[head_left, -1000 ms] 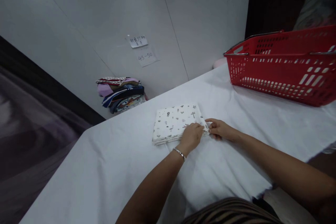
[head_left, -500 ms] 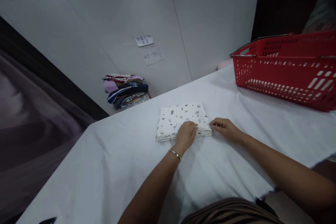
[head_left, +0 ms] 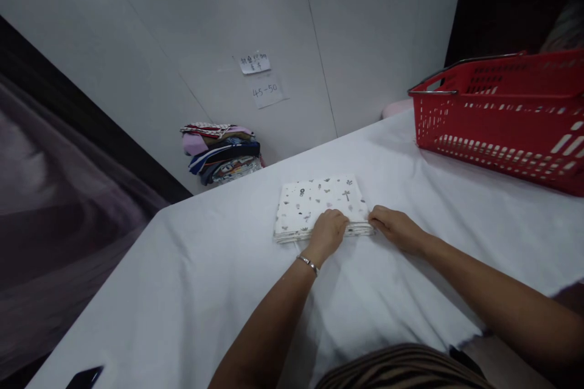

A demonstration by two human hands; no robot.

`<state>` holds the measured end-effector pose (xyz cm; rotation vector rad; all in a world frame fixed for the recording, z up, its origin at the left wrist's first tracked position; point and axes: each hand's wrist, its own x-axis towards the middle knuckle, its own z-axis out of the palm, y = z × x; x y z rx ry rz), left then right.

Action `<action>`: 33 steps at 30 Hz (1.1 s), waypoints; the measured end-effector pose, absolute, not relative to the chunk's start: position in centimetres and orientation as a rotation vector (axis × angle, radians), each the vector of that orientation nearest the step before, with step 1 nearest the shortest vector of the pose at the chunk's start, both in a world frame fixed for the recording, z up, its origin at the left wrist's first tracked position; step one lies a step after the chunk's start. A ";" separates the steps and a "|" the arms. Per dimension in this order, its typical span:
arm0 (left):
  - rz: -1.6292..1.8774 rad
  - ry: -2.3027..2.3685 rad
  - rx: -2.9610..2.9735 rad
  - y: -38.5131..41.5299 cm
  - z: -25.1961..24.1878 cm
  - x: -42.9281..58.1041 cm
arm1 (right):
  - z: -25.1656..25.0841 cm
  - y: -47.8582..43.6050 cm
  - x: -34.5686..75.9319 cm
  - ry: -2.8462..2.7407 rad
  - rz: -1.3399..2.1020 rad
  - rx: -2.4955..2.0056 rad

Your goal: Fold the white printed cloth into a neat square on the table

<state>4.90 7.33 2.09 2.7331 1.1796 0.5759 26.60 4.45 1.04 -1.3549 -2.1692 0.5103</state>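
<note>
A folded white cloth [head_left: 314, 203] with small printed motifs lies flat on the white-covered table [head_left: 219, 267]. My left hand [head_left: 327, 231], with a silver bracelet at the wrist, grips the cloth's near edge right of its middle, fingers curled together. At the cloth's near right corner, my right hand [head_left: 396, 228] pinches the layers between thumb and fingers. The stacked folds show along the near edge.
A red basket [head_left: 497, 127] stands at the right of the table. Beyond the far edge is a pile of folded clothes [head_left: 223, 152] by the wall with paper notes [head_left: 267, 91]. A dark object [head_left: 85, 378] lies at the lower left.
My right hand has closed its fingers on the cloth's corner. My left hand's fingers have curled more tightly at the near edge. The view has shifted slightly.
</note>
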 end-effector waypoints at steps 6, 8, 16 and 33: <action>0.584 1.201 2.747 7.0 1.8 4.8 | 1.1 4.2 26.6 -2.227 0.474 -1.340; 0.566 1.206 2.750 7.0 1.7 4.8 | 1.1 4.1 26.6 -2.238 0.473 -1.332; 0.528 1.161 2.753 7.1 1.7 4.5 | 1.0 4.1 26.6 -2.275 0.446 -1.316; 0.504 1.195 2.801 7.2 1.7 2.7 | 1.0 3.9 26.4 -2.347 0.315 -1.288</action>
